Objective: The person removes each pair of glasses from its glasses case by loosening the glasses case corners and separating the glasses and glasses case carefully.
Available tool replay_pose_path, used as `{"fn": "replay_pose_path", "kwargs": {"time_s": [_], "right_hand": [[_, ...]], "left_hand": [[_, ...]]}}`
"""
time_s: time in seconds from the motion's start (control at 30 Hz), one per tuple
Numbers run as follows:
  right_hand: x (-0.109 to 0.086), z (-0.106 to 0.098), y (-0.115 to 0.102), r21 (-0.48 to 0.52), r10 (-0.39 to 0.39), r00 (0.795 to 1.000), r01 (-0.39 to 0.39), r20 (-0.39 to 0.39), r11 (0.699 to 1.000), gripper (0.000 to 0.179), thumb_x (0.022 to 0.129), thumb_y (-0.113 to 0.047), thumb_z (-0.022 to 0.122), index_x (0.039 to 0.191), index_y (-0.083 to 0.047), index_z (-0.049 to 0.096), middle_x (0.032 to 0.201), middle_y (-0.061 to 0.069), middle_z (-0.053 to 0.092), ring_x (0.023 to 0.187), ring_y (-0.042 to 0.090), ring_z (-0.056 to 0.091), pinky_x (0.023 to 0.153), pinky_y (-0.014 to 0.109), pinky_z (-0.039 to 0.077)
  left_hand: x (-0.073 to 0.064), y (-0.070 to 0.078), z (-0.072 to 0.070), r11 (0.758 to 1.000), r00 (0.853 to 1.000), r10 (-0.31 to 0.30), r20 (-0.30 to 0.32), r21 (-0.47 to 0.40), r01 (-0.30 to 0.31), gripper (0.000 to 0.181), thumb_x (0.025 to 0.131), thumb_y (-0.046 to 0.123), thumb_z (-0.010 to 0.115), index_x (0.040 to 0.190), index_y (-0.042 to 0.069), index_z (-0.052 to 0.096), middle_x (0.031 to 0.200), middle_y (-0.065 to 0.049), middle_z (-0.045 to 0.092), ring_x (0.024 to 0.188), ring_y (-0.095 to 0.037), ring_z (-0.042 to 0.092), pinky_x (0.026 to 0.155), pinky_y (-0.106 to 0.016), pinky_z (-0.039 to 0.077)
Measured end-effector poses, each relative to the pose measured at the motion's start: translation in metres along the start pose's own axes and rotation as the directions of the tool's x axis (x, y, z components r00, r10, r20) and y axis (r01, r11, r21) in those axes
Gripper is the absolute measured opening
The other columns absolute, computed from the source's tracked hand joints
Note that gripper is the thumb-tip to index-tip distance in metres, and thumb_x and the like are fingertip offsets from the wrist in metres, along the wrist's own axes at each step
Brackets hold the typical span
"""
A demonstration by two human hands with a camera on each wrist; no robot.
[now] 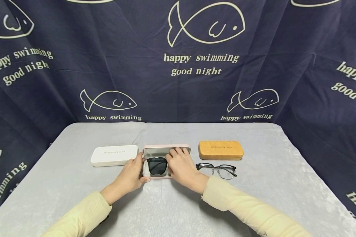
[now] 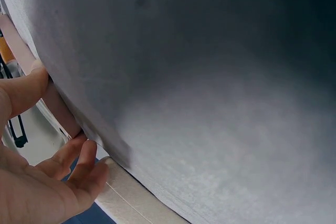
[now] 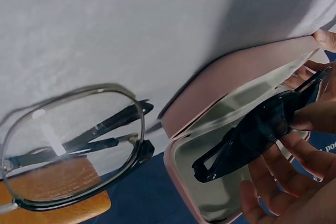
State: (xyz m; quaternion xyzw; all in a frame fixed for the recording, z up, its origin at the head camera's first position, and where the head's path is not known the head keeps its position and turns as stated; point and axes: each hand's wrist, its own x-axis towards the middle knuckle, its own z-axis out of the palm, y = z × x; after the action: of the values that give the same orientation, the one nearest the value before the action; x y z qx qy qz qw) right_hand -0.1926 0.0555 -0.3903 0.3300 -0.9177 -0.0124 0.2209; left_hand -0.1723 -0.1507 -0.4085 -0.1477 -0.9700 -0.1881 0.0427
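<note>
Pink case [image 1: 166,145] near the middle of the bench [image 1: 154,210], its lid raised on the far side, pale grey lining exposed.

Left hand [image 1: 132,174]: grips the left end of the pink case, thumb at the near edge, fingers round towards the far side. The left wrist view confirms thumb on the pink wall and fingertips at the corner.

Right hand [image 1: 182,168]: grasping the dark sunglasses [image 1: 157,166], thumb on one face and fingers behind in the right wrist view. Location of sunglasses: over the opening of the pink case, one dark lens facing the head camera, the other side covered by the right hand. Cannot tell whether they touch the lining.

White case [image 1: 114,155]: closed, just left of the pink case, lettering on its lid. Tan case [image 1: 221,150]: closed, to the right, similar lettering. Clear-lens glasses [image 1: 216,167]: on the bench in front of the tan case, near the right wrist; dark upper frame, temples visible through a lens.

Both forearms in pale yellow sleeves [image 1: 77,214]. Behind the bench, a navy curtain [image 1: 178,95] printed with white fish outlines and "happy swimming good night".
</note>
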Motion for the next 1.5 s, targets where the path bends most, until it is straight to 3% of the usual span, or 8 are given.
{"fn": "replay_pose_path", "kwargs": {"time_s": [0.4,0.63,1.5], "right_hand": [[-0.009,-0.007,0.012,0.024,0.027,1.0,-0.027,-0.013,0.999,0.014,0.068,-0.012,0.067,0.082,-0.011,0.062,0.081,0.002,0.057,0.083,0.021,0.052,0.077,0.034,0.039],[-0.018,-0.012,0.021,0.037,0.062,0.998,-0.063,0.004,0.997,0.015,0.068,-0.01,0.066,0.083,-0.01,0.063,0.082,0.003,0.057,0.084,0.021,0.052,0.07,0.033,0.038],[-0.053,-0.021,0.048,0.054,0.147,0.989,-0.146,-0.004,0.988,0.011,0.066,-0.005,0.065,0.072,-0.01,0.058,0.073,0.001,0.054,0.071,0.021,0.048,0.066,0.033,0.035]], "left_hand": [[-0.001,-0.001,0.002,1.0,1.0,0.023,-0.011,-0.005,-0.023,0.095,0.065,0.023,0.081,0.136,-0.008,0.027,0.122,-0.016,0.058,0.105,-0.036,0.051,0.094,-0.049,0.04],[0.0,-0.001,0.002,1.0,1.0,0.017,-0.003,0.002,-0.017,0.094,0.066,0.023,0.081,0.136,-0.008,0.027,0.122,-0.015,0.058,0.107,-0.038,0.051,0.094,-0.05,0.04],[-0.001,0.0,0.002,1.0,1.0,-0.002,0.004,-0.006,0.002,0.094,0.066,0.023,0.081,0.137,-0.008,0.026,0.122,-0.017,0.057,0.108,-0.039,0.051,0.094,-0.051,0.04]]}}
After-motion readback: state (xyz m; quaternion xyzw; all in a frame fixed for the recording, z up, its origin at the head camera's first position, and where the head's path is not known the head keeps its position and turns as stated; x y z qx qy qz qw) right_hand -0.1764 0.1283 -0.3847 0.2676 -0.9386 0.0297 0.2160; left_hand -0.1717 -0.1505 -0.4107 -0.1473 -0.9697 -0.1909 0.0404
